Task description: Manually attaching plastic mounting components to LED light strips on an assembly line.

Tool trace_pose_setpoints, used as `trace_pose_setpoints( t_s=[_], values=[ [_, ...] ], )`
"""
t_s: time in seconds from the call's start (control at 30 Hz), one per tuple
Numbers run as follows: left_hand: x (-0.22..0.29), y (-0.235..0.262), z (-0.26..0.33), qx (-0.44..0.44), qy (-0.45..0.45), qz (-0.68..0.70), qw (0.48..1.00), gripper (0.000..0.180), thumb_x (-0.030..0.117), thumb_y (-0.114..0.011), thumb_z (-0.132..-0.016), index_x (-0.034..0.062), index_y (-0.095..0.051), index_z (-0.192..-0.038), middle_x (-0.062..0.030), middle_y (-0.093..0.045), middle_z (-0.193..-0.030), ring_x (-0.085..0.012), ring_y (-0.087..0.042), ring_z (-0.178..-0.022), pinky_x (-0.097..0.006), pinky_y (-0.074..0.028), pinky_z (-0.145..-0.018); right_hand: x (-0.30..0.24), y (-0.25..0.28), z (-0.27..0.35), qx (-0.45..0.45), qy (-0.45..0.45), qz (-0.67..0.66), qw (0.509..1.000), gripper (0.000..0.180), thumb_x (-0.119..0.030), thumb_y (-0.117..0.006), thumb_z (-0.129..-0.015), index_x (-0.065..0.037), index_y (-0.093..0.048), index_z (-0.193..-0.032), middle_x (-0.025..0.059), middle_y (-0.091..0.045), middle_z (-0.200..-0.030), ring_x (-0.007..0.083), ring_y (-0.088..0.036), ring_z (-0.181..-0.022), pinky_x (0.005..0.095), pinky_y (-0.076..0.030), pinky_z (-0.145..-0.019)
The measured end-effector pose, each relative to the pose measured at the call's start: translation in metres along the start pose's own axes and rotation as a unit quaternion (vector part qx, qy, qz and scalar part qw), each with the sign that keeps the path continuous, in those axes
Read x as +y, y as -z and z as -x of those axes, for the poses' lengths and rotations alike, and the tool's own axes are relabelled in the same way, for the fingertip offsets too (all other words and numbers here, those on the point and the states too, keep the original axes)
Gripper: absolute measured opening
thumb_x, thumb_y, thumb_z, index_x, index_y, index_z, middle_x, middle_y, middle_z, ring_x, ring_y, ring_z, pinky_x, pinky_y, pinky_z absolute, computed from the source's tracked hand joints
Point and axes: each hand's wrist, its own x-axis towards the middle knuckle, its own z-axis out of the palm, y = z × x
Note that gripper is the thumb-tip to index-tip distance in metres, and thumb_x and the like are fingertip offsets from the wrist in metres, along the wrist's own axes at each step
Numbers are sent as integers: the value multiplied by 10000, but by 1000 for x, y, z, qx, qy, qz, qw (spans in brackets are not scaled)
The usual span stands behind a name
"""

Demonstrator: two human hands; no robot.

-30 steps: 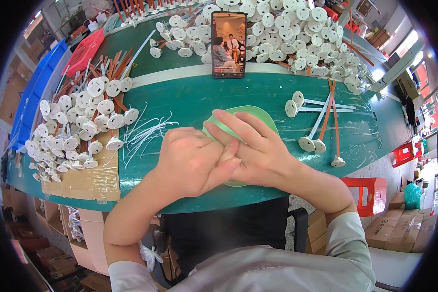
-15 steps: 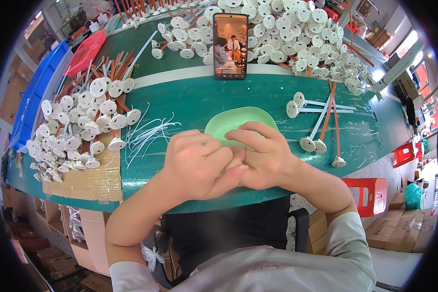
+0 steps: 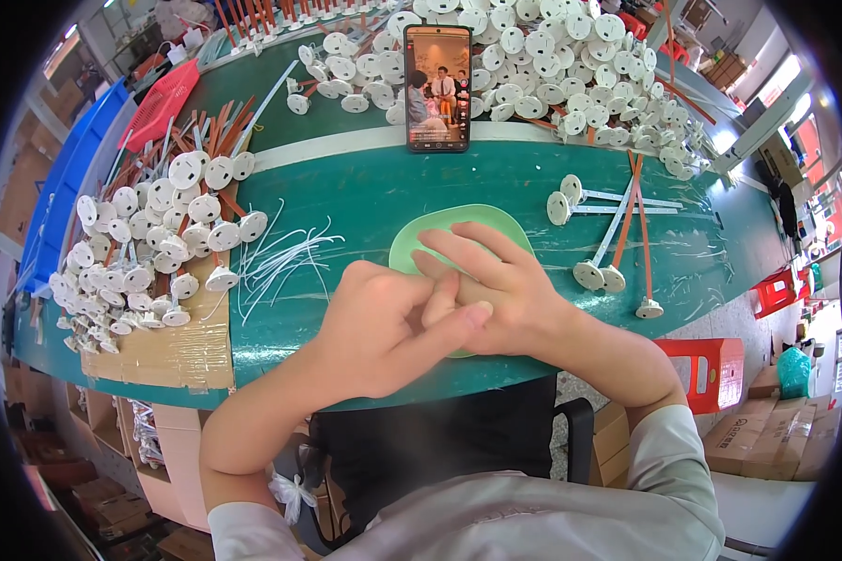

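The left hand (image 3: 370, 327) and right hand (image 3: 500, 299) were pressed together over the light green mat (image 3: 458, 224); what they clamped was hidden.

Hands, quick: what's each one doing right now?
Left hand: curled, thumb pressed against the right hand; contents cannot be told.
Right hand: fingers spread over the green tray; holding cannot be told.

Hands (image 3: 440, 313) drawn back toward worktop's near edge, more of green dish (image 3: 458, 229) uncovered; right fingers (image 3: 468, 252) now spread flat; left thumb (image 3: 458, 323) seemingly pressed across right hand
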Motion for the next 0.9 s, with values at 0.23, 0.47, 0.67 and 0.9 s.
trace_pose_setpoints(
  t_s=[0.23, 0.47, 0.67, 0.9],
  values=[
    [-11, -9, 2, 52, -15, 36, 998, 273, 189, -628, -944, -11, -627, -757, -133, -518, -546, -307, -548, -468, -370, -413, -468, 1, -1, -1, -15, -15, 10, 1000, 174, -132, -699, -800, -54, -603, -922, 171, -706, -1078, 322, -633, -1094, 444, -573, -851],
    [-17, -5, 2, 24, -67, -38, 997, 226, 152, -584, -948, -64, -651, -947, -170, -581, -661, -345, -591, -566, -413, -456, -531, 2, -3, 0, -36, -6, 19, 999, 239, -142, -687, -664, -30, -616, -862, 157, -693, -1008, 307, -634, -1028, 406, -563, -788],
    [-20, -5, 0, 16, -83, -53, 995, 232, 148, -575, -945, -71, -649, -962, -170, -586, -668, -351, -589, -563, -417, -456, -524, 1, -4, 7, -59, 8, 47, 997, 317, -134, -601, -511, -21, -616, -807, 115, -646, -852, 291, -638, -923, 378, -555, -739],
    [-20, -6, -1, 21, -95, -57, 994, 202, 137, -581, -935, -43, -612, -849, -166, -550, -617, -358, -556, -518, -425, -432, -495, 1, -3, 9, -72, 13, 52, 996, 305, -130, -567, -478, -39, -580, -768, 109, -625, -808, 285, -640, -874, 374, -557, -714]
  ],
)
